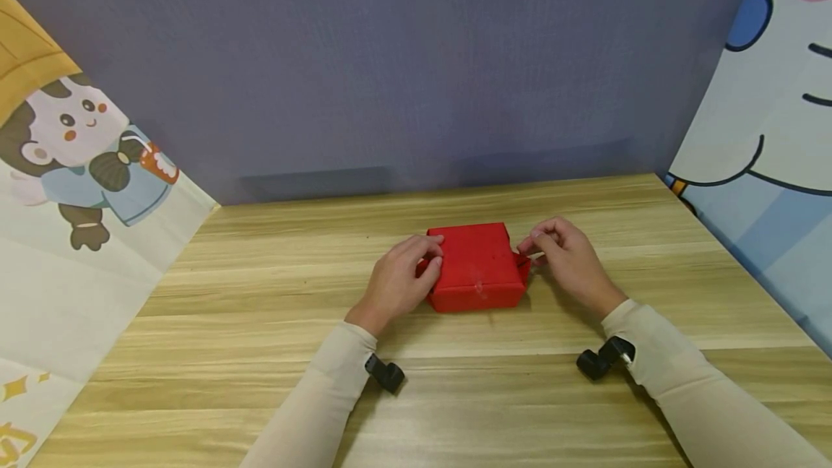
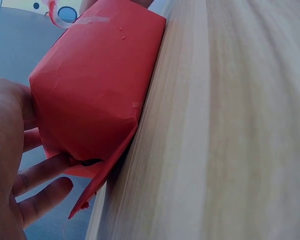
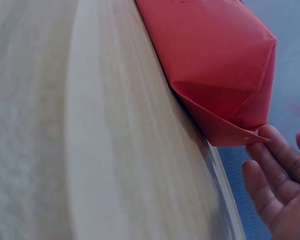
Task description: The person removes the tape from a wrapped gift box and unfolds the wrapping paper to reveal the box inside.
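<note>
A box wrapped in red paper (image 1: 473, 255) lies flat on the wooden table, between both hands. Bent over its left end, my left hand (image 1: 401, 276) touches the top edge with its fingertips. In the left wrist view one finger of the left hand (image 2: 10, 165) reaches the folded paper at that end, above a loose flap (image 2: 97, 187). Beside the right end, my right hand (image 1: 568, 258) has its fingertips at a paper flap that sticks out. The right wrist view shows this flap (image 3: 215, 127) touching the fingertips of the right hand (image 3: 285, 185); its thumb is hidden there.
Wood-grain table (image 1: 273, 352) extends around the box. A grey-blue panel (image 1: 390, 71) stands along the back edge, with cartoon-printed sheets at the left (image 1: 84, 165) and right (image 1: 773, 121). A strip of clear tape (image 2: 92, 20) sits on the red paper.
</note>
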Demonstrator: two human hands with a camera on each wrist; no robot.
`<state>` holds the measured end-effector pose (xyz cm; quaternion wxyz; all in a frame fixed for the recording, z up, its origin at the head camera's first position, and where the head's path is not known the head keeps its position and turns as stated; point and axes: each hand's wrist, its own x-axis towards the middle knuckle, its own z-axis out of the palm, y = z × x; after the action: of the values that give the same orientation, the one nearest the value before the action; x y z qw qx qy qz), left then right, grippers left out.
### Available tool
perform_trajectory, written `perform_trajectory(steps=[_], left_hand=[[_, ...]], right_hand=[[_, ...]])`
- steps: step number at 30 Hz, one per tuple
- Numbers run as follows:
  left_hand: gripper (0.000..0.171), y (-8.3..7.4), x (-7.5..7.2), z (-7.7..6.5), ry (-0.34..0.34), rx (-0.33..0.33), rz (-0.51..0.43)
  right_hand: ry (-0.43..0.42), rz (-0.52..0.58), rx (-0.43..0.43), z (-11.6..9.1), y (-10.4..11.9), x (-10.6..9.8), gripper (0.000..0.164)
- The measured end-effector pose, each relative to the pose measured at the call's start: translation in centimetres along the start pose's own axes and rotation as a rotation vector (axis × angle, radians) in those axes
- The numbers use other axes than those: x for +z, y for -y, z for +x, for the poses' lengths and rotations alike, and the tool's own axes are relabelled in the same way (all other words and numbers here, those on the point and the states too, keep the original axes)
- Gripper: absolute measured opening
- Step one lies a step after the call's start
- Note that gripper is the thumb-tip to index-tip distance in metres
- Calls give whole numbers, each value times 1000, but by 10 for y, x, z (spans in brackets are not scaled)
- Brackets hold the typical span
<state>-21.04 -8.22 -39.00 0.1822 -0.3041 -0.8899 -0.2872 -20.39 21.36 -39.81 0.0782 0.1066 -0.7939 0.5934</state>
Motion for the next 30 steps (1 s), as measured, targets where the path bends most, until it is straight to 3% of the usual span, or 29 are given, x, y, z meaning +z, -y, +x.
perform_trajectory(steps=[6,13,18,30], left_hand=[[7,0,0,-1,2,-4,-5],[8,0,0,-1,1,-2,0],[8,0,0,0,2,-5,3],[9,1,1,-1,3,-5,9]], right_hand=[[-29,-59,2,1,-2,0,29],[-54,-264,23,1,-3,-1,24],[-36,-405,28,1,-3,-1,18],[15,-570,51,0,2,0,16]])
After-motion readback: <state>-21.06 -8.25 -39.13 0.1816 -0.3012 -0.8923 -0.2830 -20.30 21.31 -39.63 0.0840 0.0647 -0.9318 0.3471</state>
